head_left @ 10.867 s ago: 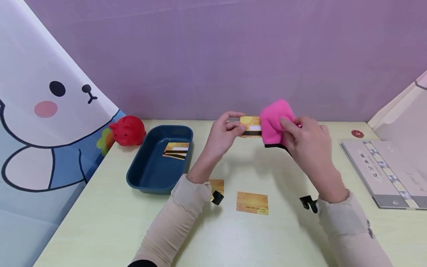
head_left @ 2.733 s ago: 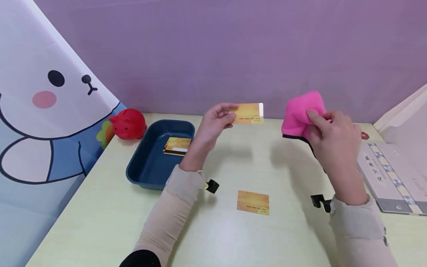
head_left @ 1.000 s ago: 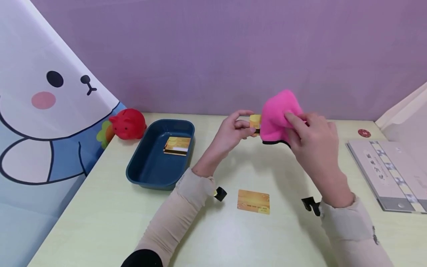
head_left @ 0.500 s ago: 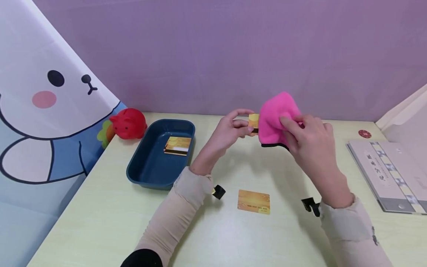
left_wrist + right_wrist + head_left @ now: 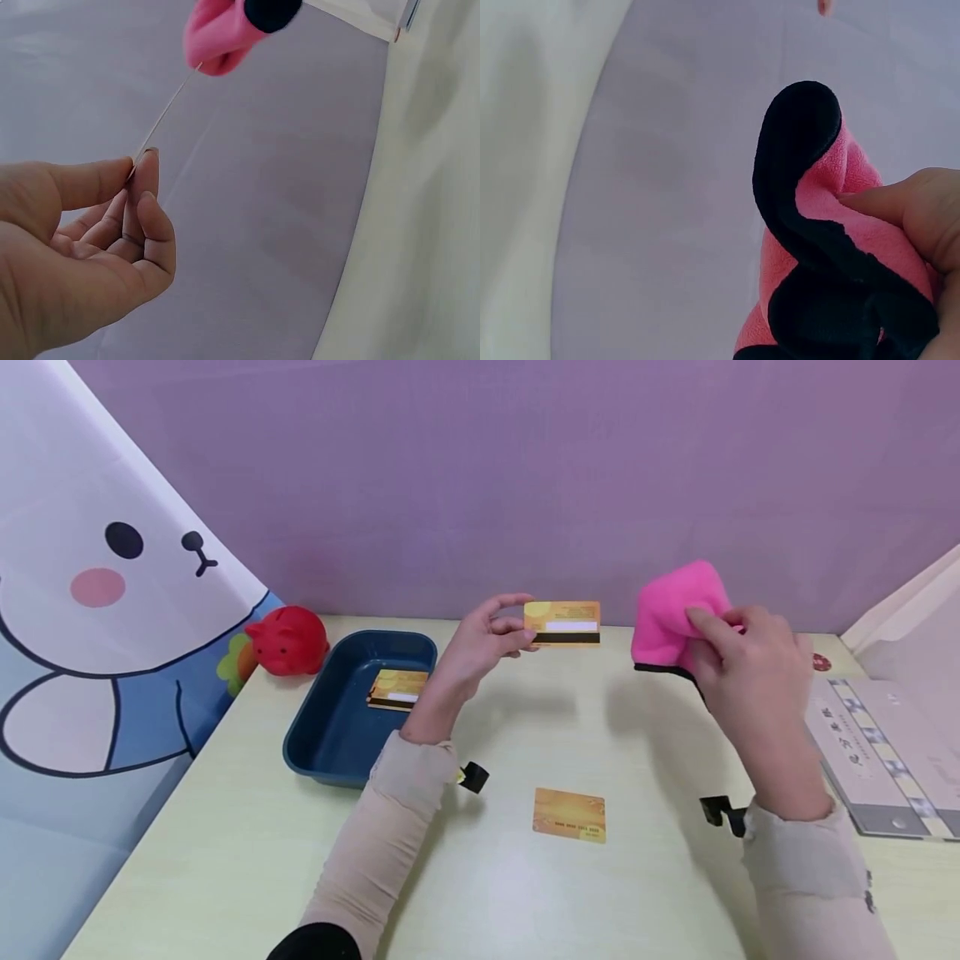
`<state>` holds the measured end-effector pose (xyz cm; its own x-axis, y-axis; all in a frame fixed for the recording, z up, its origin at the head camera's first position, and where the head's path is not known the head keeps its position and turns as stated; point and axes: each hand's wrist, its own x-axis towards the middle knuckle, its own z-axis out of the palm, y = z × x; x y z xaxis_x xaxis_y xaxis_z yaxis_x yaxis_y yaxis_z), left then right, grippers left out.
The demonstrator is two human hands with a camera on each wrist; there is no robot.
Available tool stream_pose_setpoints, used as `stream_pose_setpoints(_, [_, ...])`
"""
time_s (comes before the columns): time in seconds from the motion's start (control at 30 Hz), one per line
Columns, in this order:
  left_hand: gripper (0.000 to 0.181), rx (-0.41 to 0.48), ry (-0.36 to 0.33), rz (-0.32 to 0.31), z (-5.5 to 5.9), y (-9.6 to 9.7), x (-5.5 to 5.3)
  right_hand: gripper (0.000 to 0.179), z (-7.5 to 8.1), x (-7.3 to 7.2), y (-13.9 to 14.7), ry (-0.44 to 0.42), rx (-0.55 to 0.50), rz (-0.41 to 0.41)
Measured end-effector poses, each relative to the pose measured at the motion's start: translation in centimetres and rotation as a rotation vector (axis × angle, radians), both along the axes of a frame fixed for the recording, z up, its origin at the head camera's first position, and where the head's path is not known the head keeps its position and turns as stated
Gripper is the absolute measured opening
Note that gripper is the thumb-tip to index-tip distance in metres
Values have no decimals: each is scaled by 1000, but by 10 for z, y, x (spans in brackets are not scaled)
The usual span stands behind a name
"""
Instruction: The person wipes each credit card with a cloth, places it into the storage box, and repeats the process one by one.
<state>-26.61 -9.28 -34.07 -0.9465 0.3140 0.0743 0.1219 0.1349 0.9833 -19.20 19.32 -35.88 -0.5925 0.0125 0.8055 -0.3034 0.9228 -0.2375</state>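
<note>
My left hand pinches a gold bank card by its left end, raised over the table with the striped back facing me. The left wrist view shows this bank card edge-on between thumb and fingertips. Opposite it, my right hand grips a folded pink cloth, held up a short gap from the card. Black trim runs along the cloth's edge in the right wrist view. Another gold card lies face up on the table below. Several cards are stacked inside the blue tray.
Behind the tray's left side sits a red piggy bank. A grey boxed book lies at the right, with a red chip beyond it, partly behind my right hand. A purple curtain backs the table.
Half a second ago the cloth was wrapped over most of the held card. Since then my hands have parted, cloth to the right, card to the left, and the whole card back shows.
</note>
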Motion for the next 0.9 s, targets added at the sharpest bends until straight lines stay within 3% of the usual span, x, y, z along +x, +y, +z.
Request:
stream_pose_setpoints(0.17, [43,-5,37,5,-5,9,2,28,5,2,-7,50,9,43])
stream_pose_setpoints(0.43, [40,-70,39,-28,-13,35,13,19,0,2,-40,89,159,147])
stream_pose_setpoints(0.9, [41,-56,-15,-62,-8,35,15,24,-7,2,-37,57,138,134])
